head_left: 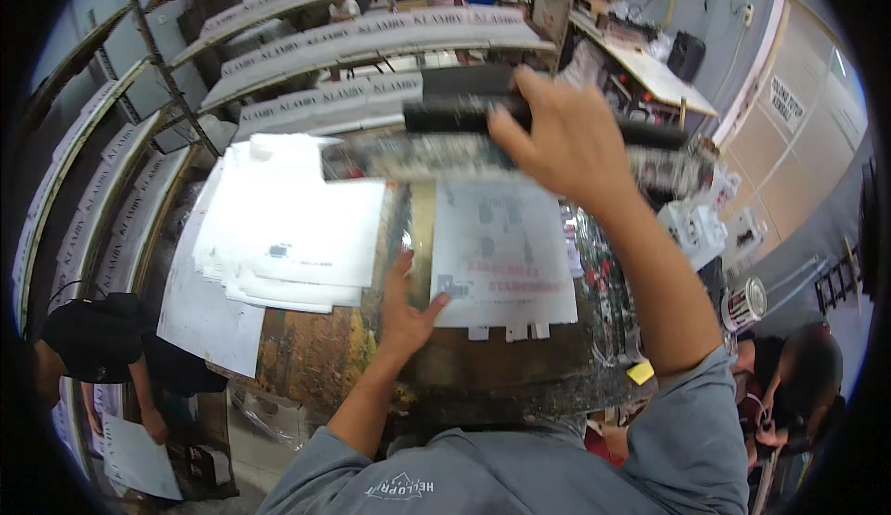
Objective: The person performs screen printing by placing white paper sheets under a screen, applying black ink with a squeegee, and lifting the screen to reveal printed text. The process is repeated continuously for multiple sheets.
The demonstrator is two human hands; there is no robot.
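Just right of the left hand [408,306], its fingers spread loose, lies a sheet [506,283]; farther out, the right hand [566,139] grips a bar [445,118]. Papers [297,213] lie left of the left hand.

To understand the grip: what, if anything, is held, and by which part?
The right hand seems to grip the long black bar near its middle; the left hand, open at the edge of the white, red-printed sheet, holds nothing.
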